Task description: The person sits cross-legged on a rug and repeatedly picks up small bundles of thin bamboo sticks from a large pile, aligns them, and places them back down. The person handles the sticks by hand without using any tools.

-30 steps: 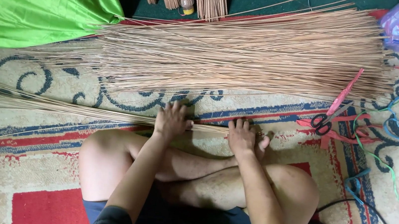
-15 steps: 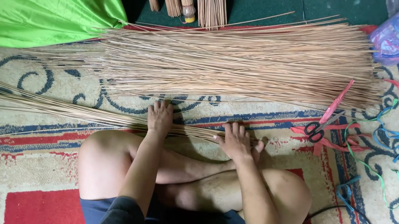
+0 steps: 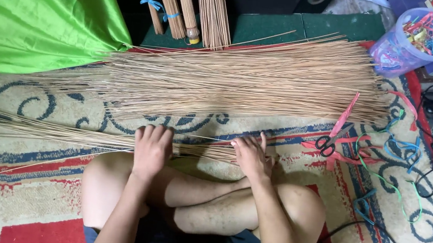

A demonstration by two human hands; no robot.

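Now, from your head camera, your left hand (image 3: 151, 149) lies palm down with the fingers together, pressing on the small bundle of thin sticks (image 3: 63, 134) that runs across the patterned rug (image 3: 28, 198) just in front of your crossed legs. Your right hand (image 3: 251, 157) rests flat too, fingers slightly fanned, on the thicker end of the same bundle; neither grip is closed around it, both only hold it down.

Against the picture from a second ago, your left hand has slid further left along the sticks, away from your right hand, so the gap between your hands is wider and more of the bundle lies bare between them. By my reading, you are evening out and flattening the bundle rather than lifting it.

Beyond it lies the large heap of loose sticks (image 3: 254, 79), apart from your bundle. Scissors with dark handles (image 3: 332, 142) sit among coloured plastic ties (image 3: 386, 157) to your right, and a clear tub of ties (image 3: 413, 41) stands farther off.
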